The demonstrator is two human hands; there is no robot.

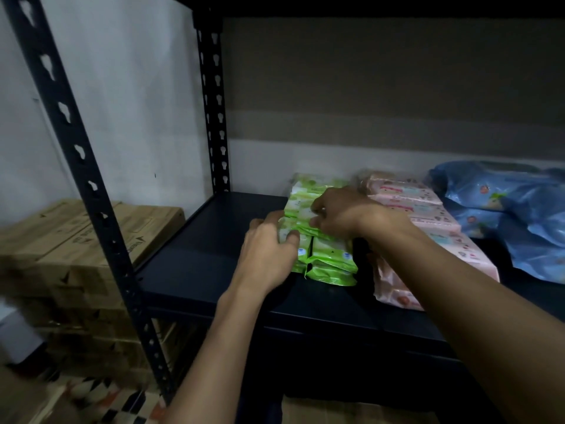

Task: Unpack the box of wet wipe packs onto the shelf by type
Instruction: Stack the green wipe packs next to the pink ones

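Observation:
A pile of green wet wipe packs [331, 258] lies on the dark shelf board [198, 255], left of a row of pink packs [428, 221]. Blue packs [519, 209] are heaped at the far right. My left hand [266, 255] grips the left side of the green pile, thumb curled onto a pack. My right hand [342, 212] reaches over the pile's top and pinches a green pack with curled fingers. The box being unpacked is not clearly in view.
A black slotted upright [76, 154] stands at the front left and another [214, 111] at the back. Stacked brown cartons [70, 249] sit left of the shelf. Part of a cardboard surface [351, 411] shows below the shelf. The shelf's left part is bare.

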